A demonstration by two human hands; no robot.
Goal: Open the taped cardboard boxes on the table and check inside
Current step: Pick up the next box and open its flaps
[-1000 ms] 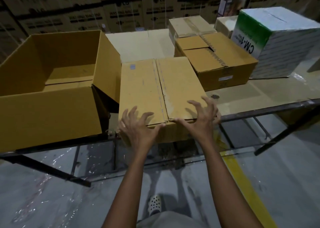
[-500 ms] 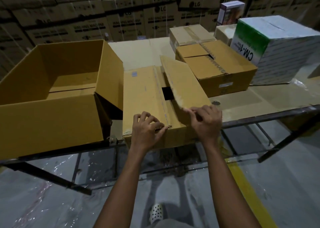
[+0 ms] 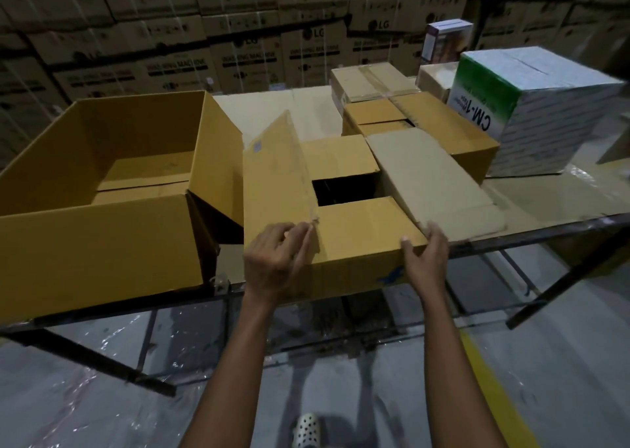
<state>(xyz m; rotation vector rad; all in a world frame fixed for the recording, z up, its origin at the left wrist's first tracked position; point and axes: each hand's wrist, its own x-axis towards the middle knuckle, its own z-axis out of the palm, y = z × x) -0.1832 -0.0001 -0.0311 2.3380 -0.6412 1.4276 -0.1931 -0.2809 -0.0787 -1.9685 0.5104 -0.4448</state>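
Observation:
A brown cardboard box (image 3: 354, 270) stands at the table's front edge, right in front of me. My left hand (image 3: 276, 260) grips the near corner of its left top flap (image 3: 276, 181), which stands tilted up. My right hand (image 3: 426, 253) holds the near corner of the right top flap (image 3: 433, 181), folded out flat to the right. Two inner flaps lie closed; a dark gap (image 3: 344, 188) between them hides the contents. A big open box (image 3: 102, 229) sits to the left, empty inside. A taped brown box (image 3: 453, 134) stands behind on the right.
A white and green carton (image 3: 552, 113) stands at the right, with another taped box (image 3: 371, 79) and small cartons behind. The table's metal front rail (image 3: 545, 226) runs under the boxes. Stacked warehouse cartons (image 3: 238, 38) fill the background. A yellow floor line (image 3: 494, 389) lies below.
Both hands pulled the two top flaps apart. The right flap went from half raised to flat on the right, and the left flap rose from flat to upright.

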